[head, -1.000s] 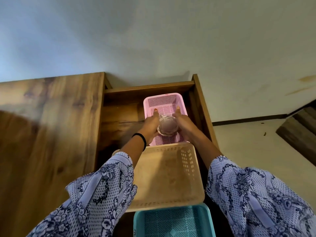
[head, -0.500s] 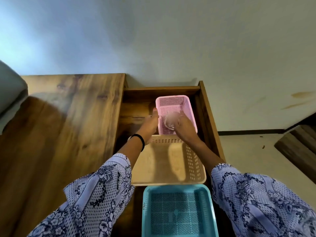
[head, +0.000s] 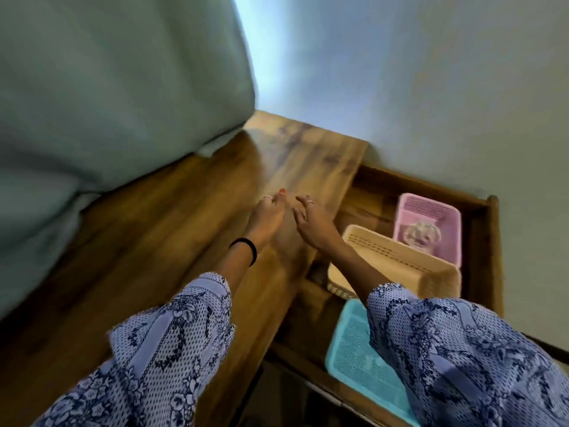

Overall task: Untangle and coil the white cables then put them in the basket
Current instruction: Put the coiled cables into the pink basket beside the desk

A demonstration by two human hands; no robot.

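We see 1 coiled white cable (head: 421, 236) lying in the pink basket (head: 448, 229); left hand (head: 268, 215) and right hand (head: 311, 218) hover relaxed, gripping nothing, over the table (head: 172, 229). Next, we judge, comes finding another cable.

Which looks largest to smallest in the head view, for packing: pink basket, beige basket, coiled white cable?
1. beige basket, though nearer the camera.
2. pink basket.
3. coiled white cable, lying inside the pink one.

A coiled white cable (head: 421, 235) lies inside the pink basket (head: 450, 223) in the wooden recess. Just in front of that basket sits a beige basket (head: 431, 274), then a blue one (head: 354, 352). Well left of the pink basket, over the wooden tabletop (head: 172, 229), the left hand (head: 267, 215) and right hand (head: 311, 218) hover side by side, fingers loose, holding nothing.
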